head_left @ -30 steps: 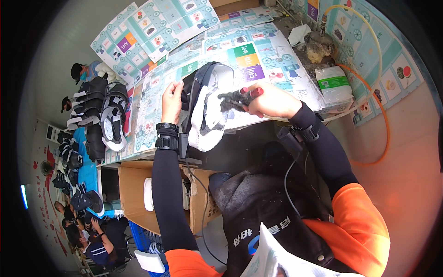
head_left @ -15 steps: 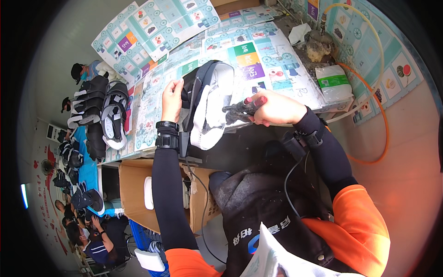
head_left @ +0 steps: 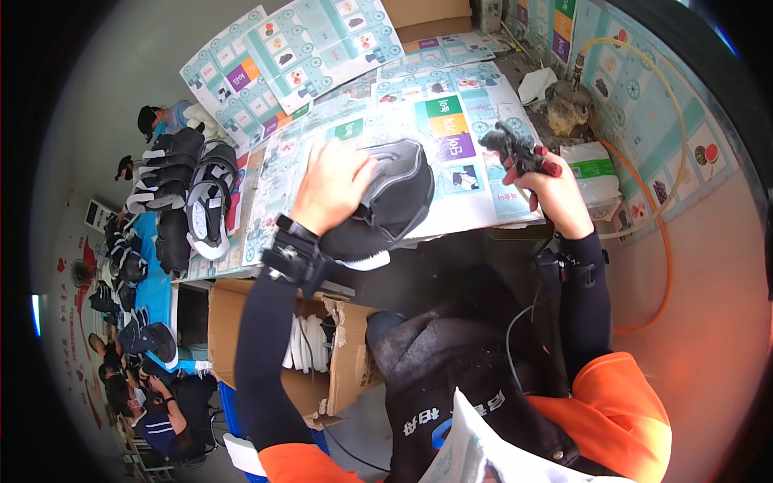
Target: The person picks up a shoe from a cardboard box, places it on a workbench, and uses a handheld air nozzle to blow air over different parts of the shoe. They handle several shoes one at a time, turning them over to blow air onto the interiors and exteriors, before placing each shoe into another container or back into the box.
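My left hand point(head_left: 332, 187) is on the left side of a black shoe point(head_left: 394, 197), and its fingers hold the grey-lined opening. The shoe stands upright at the table's near edge, with part of its white sole jutting past the edge. Some of my left fingers are hidden behind the shoe. To the right, my right hand point(head_left: 555, 193) is closed round a dark, crusted spray gun point(head_left: 515, 151) with red ends. The gun is held up over the table, apart from the shoe, with its nose toward the upper left.
Several black-and-white shoes point(head_left: 211, 197) stand at the table's left end. Printed sheets point(head_left: 322, 48) cover the table and wall. A white-and-green packet point(head_left: 592, 171) lies at the right, near an orange hose point(head_left: 667, 241). Below is a cardboard box point(head_left: 350, 354). Other people sit further left.
The shoe has turned from its white underside to its upper side. My left hand has shifted onto the shoe's upper. My right hand has moved up and right with the spray gun, away from the shoe.
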{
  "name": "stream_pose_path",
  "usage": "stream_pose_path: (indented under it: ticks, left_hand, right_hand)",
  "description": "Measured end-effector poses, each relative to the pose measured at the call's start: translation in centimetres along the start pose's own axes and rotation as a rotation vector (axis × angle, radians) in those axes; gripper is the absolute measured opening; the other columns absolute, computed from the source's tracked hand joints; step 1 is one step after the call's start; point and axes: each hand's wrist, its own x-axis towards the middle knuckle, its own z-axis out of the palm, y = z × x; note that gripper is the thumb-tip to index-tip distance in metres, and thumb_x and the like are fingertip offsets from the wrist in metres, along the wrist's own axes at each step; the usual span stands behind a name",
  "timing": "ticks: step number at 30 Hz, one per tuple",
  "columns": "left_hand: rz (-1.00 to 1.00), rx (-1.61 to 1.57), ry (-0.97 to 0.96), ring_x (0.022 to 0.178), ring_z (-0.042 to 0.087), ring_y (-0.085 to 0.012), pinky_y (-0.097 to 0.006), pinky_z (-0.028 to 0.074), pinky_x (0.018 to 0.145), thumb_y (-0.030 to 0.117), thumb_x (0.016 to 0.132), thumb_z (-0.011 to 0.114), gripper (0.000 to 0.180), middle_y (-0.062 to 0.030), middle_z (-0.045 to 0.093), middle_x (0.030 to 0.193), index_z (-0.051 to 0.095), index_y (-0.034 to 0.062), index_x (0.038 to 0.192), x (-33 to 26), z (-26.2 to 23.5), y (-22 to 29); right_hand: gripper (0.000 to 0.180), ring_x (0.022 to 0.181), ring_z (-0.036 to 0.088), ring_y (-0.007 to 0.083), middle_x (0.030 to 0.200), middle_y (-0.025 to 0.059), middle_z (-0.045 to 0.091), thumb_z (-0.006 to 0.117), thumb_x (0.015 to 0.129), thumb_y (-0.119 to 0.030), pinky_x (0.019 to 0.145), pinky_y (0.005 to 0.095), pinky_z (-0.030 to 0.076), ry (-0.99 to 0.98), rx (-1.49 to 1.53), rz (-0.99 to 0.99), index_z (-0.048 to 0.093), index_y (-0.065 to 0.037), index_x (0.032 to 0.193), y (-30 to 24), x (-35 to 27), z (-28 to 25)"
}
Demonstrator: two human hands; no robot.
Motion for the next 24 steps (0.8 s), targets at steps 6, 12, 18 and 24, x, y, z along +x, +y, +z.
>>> stream_pose_path:
  ticks: [6, 12, 18, 24]
  left_hand:
    - [-0.819, 0.54, 0.225, 0.1, 0.063, -0.0402, -0.049, 0.053, 0.085, 0.018, 0.092, 0.068, 0.027, -0.0193, 0.063, 0.094, 0.06, -0.001, 0.108, -2.4, 1.1, 5.9]
    - [-0.89, 0.013, 0.176, 0.09, 0.067, -0.05, -0.053, 0.052, 0.077, 0.023, 0.097, 0.065, 0.024, -0.0307, 0.068, 0.09, 0.069, 0.0012, 0.106, -3.8, -0.4, 5.3]
    - [-0.712, 0.299, 0.319, 0.08, 0.068, -0.0453, -0.048, 0.053, 0.071, 0.02, 0.095, 0.069, 0.018, -0.0226, 0.071, 0.091, 0.069, 0.0077, 0.108, 0.2, -5.3, 5.2]
    - [-0.316, 0.519, 0.304, 0.087, 0.07, -0.0365, -0.041, 0.055, 0.072, 0.008, 0.097, 0.062, 0.02, -0.0131, 0.071, 0.101, 0.068, 0.0121, 0.115, 5.6, -9.9, 2.2]
  right_hand:
    - [0.031, 0.068, 0.06, 0.0062, 0.09, 0.0018, 0.075, 0.06, 0.082, -0.008, 0.05, 0.0234, 0.046, -0.034, -0.004, -0.013, 0.072, -0.001, 0.11, 0.6, -0.5, 0.4]
    - [0.028, 0.066, 0.059, 0.0071, 0.089, -0.0002, 0.073, 0.06, 0.08, -0.004, 0.051, 0.0237, 0.046, -0.055, 0.003, -0.059, 0.071, -0.004, 0.106, -0.5, -1.4, 0.0]
    - [0.03, 0.066, 0.058, 0.0066, 0.091, -0.0002, 0.073, 0.059, 0.079, -0.003, 0.052, 0.0238, 0.047, -0.043, 0.003, -0.05, 0.069, -0.003, 0.108, -1.9, -3.3, -2.3]
    - [0.03, 0.066, 0.057, 0.0066, 0.091, -0.0006, 0.072, 0.059, 0.079, -0.003, 0.053, 0.0228, 0.044, 0.006, -0.021, -0.034, 0.069, -0.003, 0.107, -1.5, -3.5, -3.5]
